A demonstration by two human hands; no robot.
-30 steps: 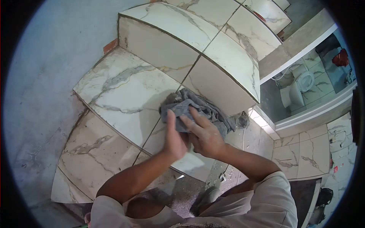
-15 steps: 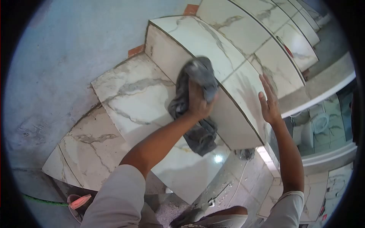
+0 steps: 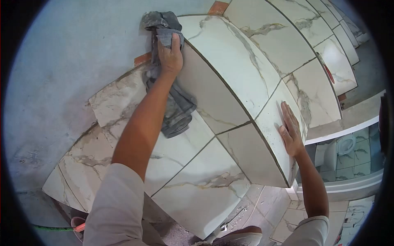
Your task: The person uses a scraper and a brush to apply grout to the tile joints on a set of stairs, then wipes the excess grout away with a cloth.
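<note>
My left hand (image 3: 171,59) grips a dark grey cloth (image 3: 177,107) at the far end of the stair riser (image 3: 209,88), beside the blue wall. Part of the cloth bunches up over the step's corner, and the rest hangs down onto the lower tread (image 3: 201,180). Fingers stretched out, my right hand (image 3: 292,133) lies on the upper tread (image 3: 230,53) near its right end. Both treads are white marble-look tile with grey and gold veins.
A pale blue wall (image 3: 74,78) runs along the left. More tiled steps (image 3: 303,90) rise at the upper right. Through an opening at right, a toilet (image 3: 346,144) is visible. A bucket (image 3: 78,224) with an orange-handled tool stands low at left.
My left hand has carried the cloth up and left along the riser to the wall corner. My right hand has come down slightly onto the upper tread.
</note>
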